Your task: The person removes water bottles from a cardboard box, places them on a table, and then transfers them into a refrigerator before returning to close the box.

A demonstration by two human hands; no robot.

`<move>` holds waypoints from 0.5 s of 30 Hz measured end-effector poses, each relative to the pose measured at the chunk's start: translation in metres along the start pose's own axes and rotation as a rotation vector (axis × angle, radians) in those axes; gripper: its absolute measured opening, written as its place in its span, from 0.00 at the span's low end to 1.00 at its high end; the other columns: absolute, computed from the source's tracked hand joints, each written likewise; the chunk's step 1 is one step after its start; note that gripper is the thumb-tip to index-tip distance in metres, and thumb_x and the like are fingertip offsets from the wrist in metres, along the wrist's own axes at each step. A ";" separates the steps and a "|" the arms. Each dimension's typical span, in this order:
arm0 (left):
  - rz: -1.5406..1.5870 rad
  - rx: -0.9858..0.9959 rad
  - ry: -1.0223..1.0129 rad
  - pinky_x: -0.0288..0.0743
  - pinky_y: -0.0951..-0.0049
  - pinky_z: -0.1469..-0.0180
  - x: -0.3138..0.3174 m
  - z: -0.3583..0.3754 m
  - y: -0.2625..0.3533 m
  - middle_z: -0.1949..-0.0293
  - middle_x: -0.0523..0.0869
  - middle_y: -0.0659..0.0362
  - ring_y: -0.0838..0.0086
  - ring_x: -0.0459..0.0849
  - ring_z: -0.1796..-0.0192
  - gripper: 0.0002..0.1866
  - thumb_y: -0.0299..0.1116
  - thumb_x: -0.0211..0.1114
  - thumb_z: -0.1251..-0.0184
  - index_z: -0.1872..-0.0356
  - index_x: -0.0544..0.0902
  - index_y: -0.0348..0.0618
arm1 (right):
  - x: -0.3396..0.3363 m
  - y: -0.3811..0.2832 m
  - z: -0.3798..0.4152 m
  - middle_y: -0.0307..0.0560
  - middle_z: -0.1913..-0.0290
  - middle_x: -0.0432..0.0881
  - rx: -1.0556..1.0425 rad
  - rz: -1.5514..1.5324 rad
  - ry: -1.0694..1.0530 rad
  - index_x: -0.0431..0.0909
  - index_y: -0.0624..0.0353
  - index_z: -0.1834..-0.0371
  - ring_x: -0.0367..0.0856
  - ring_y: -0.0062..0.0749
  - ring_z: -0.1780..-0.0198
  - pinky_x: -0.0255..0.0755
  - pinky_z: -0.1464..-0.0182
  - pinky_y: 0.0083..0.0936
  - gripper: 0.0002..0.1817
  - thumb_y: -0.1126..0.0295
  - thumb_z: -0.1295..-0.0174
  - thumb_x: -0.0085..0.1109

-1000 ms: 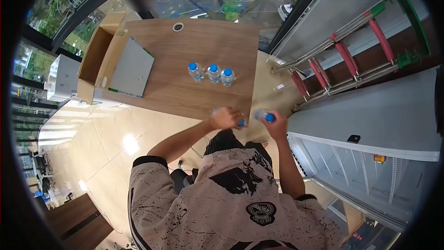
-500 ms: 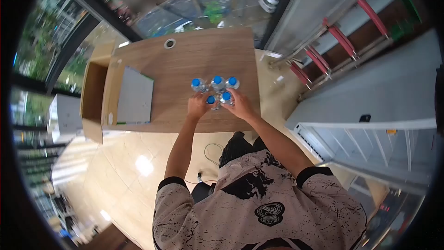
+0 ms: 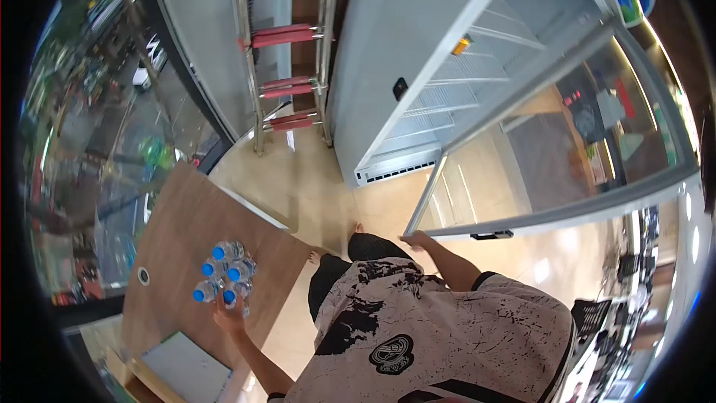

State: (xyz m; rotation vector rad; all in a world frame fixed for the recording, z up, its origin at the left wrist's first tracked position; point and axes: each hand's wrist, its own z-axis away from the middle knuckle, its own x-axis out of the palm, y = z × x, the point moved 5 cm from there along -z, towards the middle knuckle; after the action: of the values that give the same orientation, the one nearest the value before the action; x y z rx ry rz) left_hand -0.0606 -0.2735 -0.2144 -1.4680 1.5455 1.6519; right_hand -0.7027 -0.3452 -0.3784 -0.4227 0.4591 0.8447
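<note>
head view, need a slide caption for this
Left hand at five blue-capped bottles on a table, right hand at an open glass door.

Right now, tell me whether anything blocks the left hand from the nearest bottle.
Nothing visible does: the left hand is right at that bottle. The other bottles stand beside or beyond it on the table.

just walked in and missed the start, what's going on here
A person has their left hand at a clear plastic bottle with a blue cap, one of five grouped on a brown wooden table. Their right hand is at the near corner of the open, pale-framed glass door of a tall grey fridge. Whether either hand grips is hard to tell.
</note>
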 end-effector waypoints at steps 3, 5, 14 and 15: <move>-0.032 0.032 0.043 0.73 0.57 0.64 -0.004 -0.003 -0.004 0.70 0.83 0.54 0.58 0.80 0.65 0.27 0.47 0.79 0.60 0.60 0.83 0.42 | 0.017 0.092 0.024 0.52 0.79 0.80 0.238 -0.202 0.064 0.83 0.64 0.74 0.82 0.39 0.76 0.75 0.71 0.37 0.40 0.29 0.56 0.60; -0.030 -0.013 0.021 0.73 0.58 0.64 -0.006 0.002 -0.011 0.70 0.82 0.55 0.60 0.80 0.66 0.28 0.49 0.79 0.61 0.61 0.83 0.42 | 0.011 0.132 0.012 0.57 0.69 0.83 0.399 -0.198 0.248 0.81 0.66 0.62 0.84 0.40 0.67 0.77 0.67 0.38 0.42 0.30 0.56 0.62; -0.113 -0.063 0.014 0.73 0.58 0.62 -0.011 0.008 -0.022 0.69 0.83 0.56 0.59 0.81 0.65 0.30 0.50 0.81 0.65 0.63 0.82 0.40 | -0.005 -0.018 0.028 0.61 0.50 0.80 -0.219 -0.339 0.674 0.57 0.59 0.30 0.80 0.53 0.50 0.74 0.51 0.42 0.55 0.31 0.55 0.60; -0.122 -0.063 0.022 0.73 0.58 0.62 -0.014 0.010 -0.023 0.69 0.83 0.56 0.59 0.81 0.65 0.30 0.50 0.81 0.65 0.63 0.82 0.40 | -0.001 -0.027 0.004 0.60 0.53 0.82 -0.280 -0.217 0.460 0.66 0.62 0.38 0.81 0.53 0.53 0.74 0.52 0.42 0.49 0.32 0.53 0.59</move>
State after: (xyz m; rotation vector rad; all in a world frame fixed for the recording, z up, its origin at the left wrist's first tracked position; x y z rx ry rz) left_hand -0.0404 -0.2534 -0.2138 -1.5854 1.3975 1.6322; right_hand -0.6807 -0.3596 -0.3697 -0.9185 0.7069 0.5983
